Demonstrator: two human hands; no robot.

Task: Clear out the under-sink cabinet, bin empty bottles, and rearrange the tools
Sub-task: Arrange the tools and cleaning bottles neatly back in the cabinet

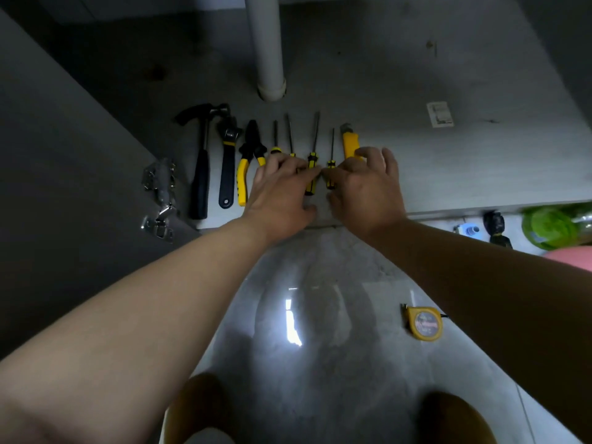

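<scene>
1. Laid side by side in a row on the grey cabinet floor (384, 139), working ends pointing inward: black claw hammer (201, 174), black adjustable wrench with a yellow band (227, 168), yellow-handled pliers (246, 155), four yellow-and-black screwdrivers (312, 161), yellow utility knife (348, 142).
2. Both hands over the screwdriver handles: left hand (282, 190) bent across the two leftmost, right hand (365, 190) touching the smallest one and the knife's near end. Cannot tell whether pinching or merely nudging (handles mostly hidden beneath).
3. Judged far along: cabinet cleared of all but the tool row, with only final straightening under way.
4. Apparently left to do: yellow round tape measure (424, 323) out on the glossy tiled floor (320, 283), well apart from the row; green plastic bottle (551, 227) and small containers near the cabinet's right front edge, not binned.
5. Writing: white sticker (440, 114) on the cabinet floor and the tape measure's dark round label, both too blurred to read; no brand legible anywhere.
</scene>
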